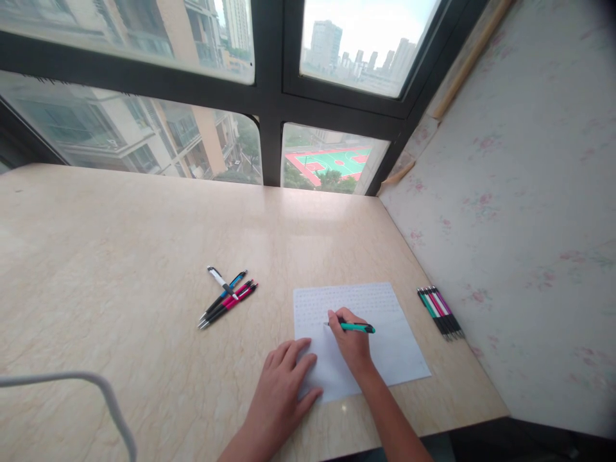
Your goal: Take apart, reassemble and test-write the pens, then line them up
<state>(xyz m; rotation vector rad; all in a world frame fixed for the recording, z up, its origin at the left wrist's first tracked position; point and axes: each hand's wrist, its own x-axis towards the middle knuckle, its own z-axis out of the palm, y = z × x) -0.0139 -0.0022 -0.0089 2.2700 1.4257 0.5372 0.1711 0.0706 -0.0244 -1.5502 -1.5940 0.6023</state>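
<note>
Big window [272, 102] up front with towers and a sports court way down below, flowery wall [539, 192] off to the right, and a shiny marble-look table [144, 231] for a desk. On it, toward the near edge, is a sheet of paper [394, 346] with rows of small writing across the top part; can't make out any of the words, and the lower part looks blank. Right hand [353, 340] has a green pen [356, 328] pinched between thumb and fingers, over the middle of the sheet. Left hand [289, 378] lies palm down with the fingers spread, partly on the paper's left edge and partly on the table. I'd call this mid-writing, and the next stroke would just want a light, steady grip plus that left hand stopping the sheet from sliding. Pen's long axis runs pretty much side to side, tip pointing left and clicker end off to the right. Can't really tell if the tip is touching the paper. Spare pens too: a crossed pile of pens [233, 300] over to the left, and a neat row of pens [440, 313] by the wall.
</note>
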